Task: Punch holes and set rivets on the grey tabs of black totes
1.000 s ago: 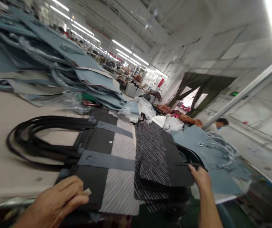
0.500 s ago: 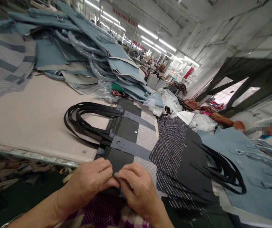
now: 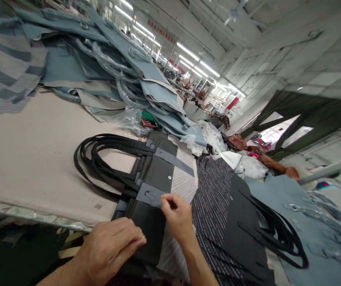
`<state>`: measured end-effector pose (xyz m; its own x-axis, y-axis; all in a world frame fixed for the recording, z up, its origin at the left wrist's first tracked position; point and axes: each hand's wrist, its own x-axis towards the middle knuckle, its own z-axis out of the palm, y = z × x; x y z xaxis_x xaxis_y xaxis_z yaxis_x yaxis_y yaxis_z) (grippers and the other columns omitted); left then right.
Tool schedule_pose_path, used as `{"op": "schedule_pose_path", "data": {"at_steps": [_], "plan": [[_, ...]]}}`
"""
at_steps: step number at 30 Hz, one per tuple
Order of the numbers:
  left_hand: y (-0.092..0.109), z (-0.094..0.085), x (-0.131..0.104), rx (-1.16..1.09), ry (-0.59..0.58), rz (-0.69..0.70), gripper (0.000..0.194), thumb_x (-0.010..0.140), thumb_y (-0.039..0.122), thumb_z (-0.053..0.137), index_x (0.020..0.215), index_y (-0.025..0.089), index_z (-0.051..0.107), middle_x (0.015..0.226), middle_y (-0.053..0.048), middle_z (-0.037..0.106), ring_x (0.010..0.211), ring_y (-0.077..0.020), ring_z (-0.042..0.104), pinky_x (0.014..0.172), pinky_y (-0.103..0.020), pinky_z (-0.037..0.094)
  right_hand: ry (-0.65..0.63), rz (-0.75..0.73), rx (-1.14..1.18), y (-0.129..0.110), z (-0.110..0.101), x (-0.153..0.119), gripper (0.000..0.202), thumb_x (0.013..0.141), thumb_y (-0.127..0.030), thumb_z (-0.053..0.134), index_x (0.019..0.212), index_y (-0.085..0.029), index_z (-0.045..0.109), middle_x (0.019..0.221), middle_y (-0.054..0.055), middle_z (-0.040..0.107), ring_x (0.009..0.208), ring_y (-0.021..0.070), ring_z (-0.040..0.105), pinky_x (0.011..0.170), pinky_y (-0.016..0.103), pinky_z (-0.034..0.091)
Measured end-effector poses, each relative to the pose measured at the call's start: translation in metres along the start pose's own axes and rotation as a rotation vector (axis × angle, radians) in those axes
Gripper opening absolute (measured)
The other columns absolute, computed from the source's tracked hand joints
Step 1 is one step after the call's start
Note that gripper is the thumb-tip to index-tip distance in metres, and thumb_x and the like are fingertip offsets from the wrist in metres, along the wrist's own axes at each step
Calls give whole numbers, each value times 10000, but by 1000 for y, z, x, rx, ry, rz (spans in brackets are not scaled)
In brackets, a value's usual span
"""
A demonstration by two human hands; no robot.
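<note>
A stack of black-and-grey bag panels (image 3: 158,169) lies in front of me, with long black handles (image 3: 99,145) looping out to the left. Grey strap pieces with a slot cross the top panel. Low over its near end, my left hand (image 3: 113,246) has thumb and fingers pinched together; a tiny pale speck shows at the tips, too small to name. My right hand (image 3: 178,216) is curled closed by the end of the nearer grey strap (image 3: 149,194). Whatever its fingers hold, if anything, is hidden.
Right of the stack lies a second pile of black striped panels (image 3: 215,198) with black handles. Blue bag pieces (image 3: 152,83) are heaped at the back, some with plastic-wrapped handles. More blue pieces (image 3: 307,222) lie far right, and grey striped panels (image 3: 6,71) far left on the table (image 3: 39,159).
My hands were together at the near edge of the stack. They have parted: the right moved up and right toward the grey strap, the left moved slightly lower.
</note>
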<state>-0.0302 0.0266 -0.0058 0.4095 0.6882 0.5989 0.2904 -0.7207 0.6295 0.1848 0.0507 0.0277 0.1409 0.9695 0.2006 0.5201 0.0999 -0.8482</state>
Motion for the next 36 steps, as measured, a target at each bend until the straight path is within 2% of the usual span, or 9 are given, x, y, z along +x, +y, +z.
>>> {"op": "schedule_pose_path", "data": {"at_steps": [2, 5, 8, 16, 22, 25, 28, 33, 36], "plan": [[-11, 4, 0, -33, 26, -122, 240, 1044, 343, 519, 854, 248, 631, 718, 68, 650, 632, -91, 627, 614, -188, 431, -4, 190, 89, 20, -10, 34, 288, 769, -436, 671, 837, -172, 766, 635, 21, 673, 559, 157, 585, 561, 286, 484], [-29, 10, -4, -43, 50, -276, 251, 1025, 395, 537, 847, 250, 637, 711, 74, 656, 639, -93, 648, 612, -173, 447, -7, 267, 130, 47, -20, 77, 428, 727, -523, 675, 887, -136, 761, 581, 9, 639, 460, 117, 511, 457, 245, 412], [-37, 12, -8, -40, 41, -288, 241, 1016, 404, 537, 869, 253, 655, 745, 61, 676, 687, -107, 672, 660, -173, 471, -20, 322, 141, 61, -20, 102, 422, 667, -512, 719, 852, -135, 748, 551, -5, 620, 431, 95, 474, 411, 216, 364], [-30, 6, -1, -69, 47, -250, 244, 1015, 363, 525, 842, 250, 656, 711, 56, 673, 642, -102, 664, 637, -157, 478, -110, 381, 40, 61, -4, 118, 235, 649, -369, 776, 743, -163, 713, 476, -51, 568, 423, 96, 504, 386, 185, 361], [-35, 10, -6, -104, 46, -290, 228, 1004, 372, 540, 859, 251, 667, 735, 45, 690, 670, -116, 668, 642, -168, 478, -124, 425, -127, 69, -19, 126, 363, 612, -353, 837, 857, -201, 616, 389, -115, 496, 313, 113, 434, 338, 202, 312], [-30, 5, -3, -128, 22, -326, 265, 1003, 384, 523, 821, 247, 658, 713, 52, 678, 654, -110, 656, 622, -170, 467, -74, 334, -196, 55, -23, 122, 299, 680, -394, 797, 811, -200, 611, 438, -85, 524, 374, 132, 474, 396, 238, 376], [-25, -2, 0, -167, -48, -385, 274, 990, 387, 517, 811, 239, 663, 718, 44, 680, 669, -115, 655, 625, -178, 469, -31, 154, -215, 24, -5, 99, 205, 813, -402, 687, 841, -199, 678, 658, -10, 656, 637, 173, 625, 623, 283, 507], [-27, -8, -2, -327, -78, -459, 239, 948, 365, 559, 866, 233, 741, 782, 7, 742, 741, -153, 691, 683, -205, 521, -315, -234, -377, -28, 52, 43, 245, 791, -358, 802, 1014, -259, 782, 1022, 46, 696, 925, 219, 668, 852, 336, 530], [-27, -13, -5, -398, -70, -465, 215, 921, 352, 602, 945, 271, 800, 899, -3, 791, 847, -173, 729, 773, -220, 554, -333, -310, -559, -40, 70, 30, 421, 808, -385, 812, 1193, -238, 729, 1124, 96, 674, 1066, 285, 655, 913, 397, 540]]}}
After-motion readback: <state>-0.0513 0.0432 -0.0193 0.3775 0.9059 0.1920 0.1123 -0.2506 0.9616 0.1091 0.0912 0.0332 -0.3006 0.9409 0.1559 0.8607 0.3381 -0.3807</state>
